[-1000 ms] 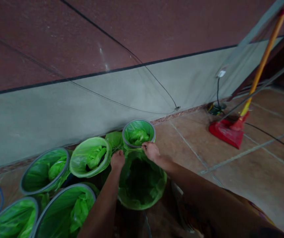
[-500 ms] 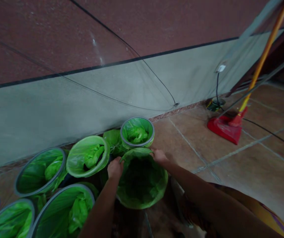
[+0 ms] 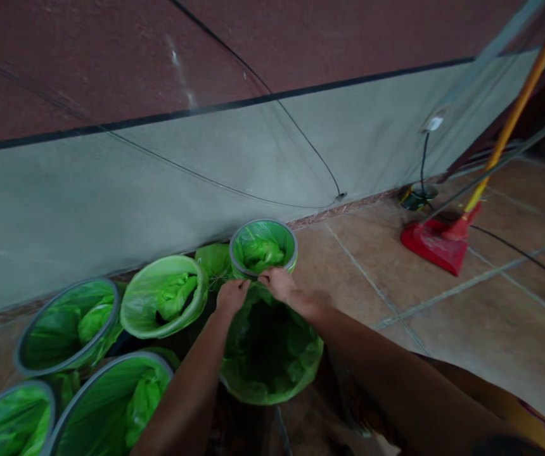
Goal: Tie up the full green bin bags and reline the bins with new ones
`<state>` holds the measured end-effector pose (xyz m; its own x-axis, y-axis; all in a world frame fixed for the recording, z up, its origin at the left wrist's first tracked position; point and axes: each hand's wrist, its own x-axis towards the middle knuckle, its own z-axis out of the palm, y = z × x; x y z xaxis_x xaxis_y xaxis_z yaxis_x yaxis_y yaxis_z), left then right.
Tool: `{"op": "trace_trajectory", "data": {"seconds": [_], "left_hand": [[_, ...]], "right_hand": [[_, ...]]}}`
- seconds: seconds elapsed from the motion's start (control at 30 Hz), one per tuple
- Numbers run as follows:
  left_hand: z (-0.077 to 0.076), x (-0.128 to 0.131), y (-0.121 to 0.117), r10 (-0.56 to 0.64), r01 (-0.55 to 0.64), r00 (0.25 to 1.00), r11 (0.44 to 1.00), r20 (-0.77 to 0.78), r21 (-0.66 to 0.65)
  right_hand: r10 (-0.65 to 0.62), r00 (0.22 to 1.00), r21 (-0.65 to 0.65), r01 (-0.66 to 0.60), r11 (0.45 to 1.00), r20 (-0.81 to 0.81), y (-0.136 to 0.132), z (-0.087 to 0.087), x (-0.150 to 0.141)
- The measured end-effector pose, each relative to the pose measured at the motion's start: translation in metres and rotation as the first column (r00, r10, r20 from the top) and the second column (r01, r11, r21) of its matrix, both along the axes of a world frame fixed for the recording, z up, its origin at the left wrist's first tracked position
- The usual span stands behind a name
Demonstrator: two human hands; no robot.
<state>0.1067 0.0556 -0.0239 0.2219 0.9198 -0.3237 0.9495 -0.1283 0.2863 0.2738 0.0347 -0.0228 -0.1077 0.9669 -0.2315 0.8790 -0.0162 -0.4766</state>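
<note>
A bin lined with a green plastic bag (image 3: pixel 272 383) stands upright in front of me, its dark inside facing up. At the far side of its rim, my left hand (image 3: pixel 233 296) pinches the edge of the bag. Close beside it, my right hand (image 3: pixel 278 283) is also closed on the bag's edge, a short gap between the two. Just beyond the hands sits a smaller grey-rimmed bin (image 3: pixel 263 247), lined in green with a bunched green bag inside. My fingertips are partly hidden.
Several more green-lined bins stand at the left, including a pale-rimmed one (image 3: pixel 165 296) and a grey-rimmed one (image 3: pixel 70 326). A red dustpan (image 3: pixel 436 246) and a yellow-handled broom (image 3: pixel 500 142) are at the right. Cables hang along the wall (image 3: pixel 149 190).
My right hand has moved left along the rim, and my left hand has shifted up and right, so both are closer together. The view has tilted slightly.
</note>
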Motion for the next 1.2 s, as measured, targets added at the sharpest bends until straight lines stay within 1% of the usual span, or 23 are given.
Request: {"op": "trace_trajectory", "data": {"seconds": [0.07,0.13,0.2,0.27,0.33,0.43,0.5,0.57,0.6,0.63,0.73,0.8,0.83,0.9,0.93,0.97,1.0,1.03,1.07,1.1,1.17,1.2], "left_hand": [[-0.005,0.0,-0.006,-0.063,0.065,0.997,0.998,-0.051,0.027],[-0.009,-0.003,-0.012,-0.122,0.129,0.984,0.99,-0.13,0.048],[-0.01,-0.006,-0.016,-0.138,0.148,0.973,0.988,-0.186,0.043],[-0.008,-0.007,-0.018,-0.121,0.128,0.971,0.991,-0.206,0.023],[-0.003,-0.009,-0.019,-0.083,0.086,0.977,0.996,-0.195,0.008],[0.008,-0.018,-0.023,0.004,-0.002,0.986,1.0,-0.165,0.012],[0.017,-0.032,-0.029,0.042,-0.04,0.99,0.999,-0.135,0.021],[0.026,-0.05,-0.037,0.053,-0.052,0.994,0.998,-0.095,0.018],[0.031,-0.059,-0.042,0.059,-0.058,0.995,0.998,-0.081,0.009],[0.034,-0.066,-0.046,0.068,-0.069,0.995,0.998,-0.076,-0.005],[0.042,-0.075,-0.055,0.085,-0.087,0.994,0.996,-0.07,-0.025],[0.043,-0.068,-0.058,0.087,-0.088,0.996,0.996,-0.033,-0.009],[0.043,-0.062,-0.058,0.087,-0.087,0.996,0.996,-0.009,0.009],[0.039,-0.047,-0.059,0.082,-0.083,0.996,0.995,0.029,0.055],[0.037,-0.039,-0.058,0.074,-0.077,0.996,0.994,0.043,0.081],[0.034,-0.032,-0.058,0.062,-0.068,0.997,0.992,0.056,0.108],[0.032,-0.024,-0.057,0.049,-0.058,0.996,0.989,0.07,0.136],[0.03,-0.018,-0.056,0.037,-0.051,0.996,0.985,0.086,0.162],[0.027,-0.012,-0.055,0.027,-0.046,0.994,0.982,0.103,0.184],[0.025,-0.007,-0.054,0.02,-0.044,0.993,0.979,0.12,0.2],[0.02,0.0,-0.051,0.019,-0.047,0.99,0.978,0.138,0.205],[0.018,0.004,-0.049,0.022,-0.048,0.99,0.98,0.137,0.191]], "right_hand": [[0.062,0.998,-0.002,-0.062,0.998,-0.008,-0.003,-0.009,0.002],[0.095,0.995,-0.006,-0.095,0.995,-0.011,-0.007,-0.018,0.008],[0.099,0.995,-0.027,-0.099,0.995,0.0,-0.011,-0.024,0.016],[0.063,0.998,-0.089,-0.061,0.994,0.018,-0.011,-0.028,0.021],[0.004,0.999,-0.149,0.003,0.989,0.044,-0.011,-0.028,0.025],[-0.083,0.992,-0.172,0.099,0.98,0.097,-0.017,-0.024,0.032],[-0.129,0.984,-0.161,0.148,0.976,0.124,-0.029,-0.022,0.04],[-0.208,0.967,-0.157,0.231,0.96,0.147,-0.05,-0.023,0.05],[-0.272,0.95,-0.156,0.295,0.943,0.154,-0.062,-0.025,0.054],[-0.358,0.921,-0.156,0.381,0.911,0.155,-0.077,-0.028,0.056],[-0.62,0.774,-0.151,0.634,0.759,0.131,-0.122,-0.041,0.054],[-0.72,0.69,-0.163,0.72,0.674,0.069,-0.149,-0.049,0.046],[-0.752,0.659,-0.173,0.744,0.646,0.026,-0.16,-0.051,0.041],[-0.794,0.607,-0.147,0.783,0.605,-0.034,-0.173,-0.05,0.034],[-0.803,0.594,-0.103,0.797,0.595,-0.051,-0.174,-0.047,0.032],[-0.802,0.593,-0.042,0.802,0.596,-0.065,-0.172,-0.042,0.031],[-0.785,0.615,0.021,0.788,0.615,-0.082,-0.165,-0.036,0.032],[-0.751,0.652,0.075,0.758,0.648,-0.102,-0.155,-0.028,0.034],[-0.697,0.706,0.107,0.708,0.698,-0.13,-0.142,-0.021,0.036],[-0.625,0.765,0.113,0.642,0.758,-0.154,-0.126,-0.013,0.037],[-0.54,0.83,0.083,0.553,0.829,-0.139,-0.092,-0.003,0.04],[-0.507,0.854,0.068,0.516,0.854,-0.114,-0.076,0.0,0.04]]}}
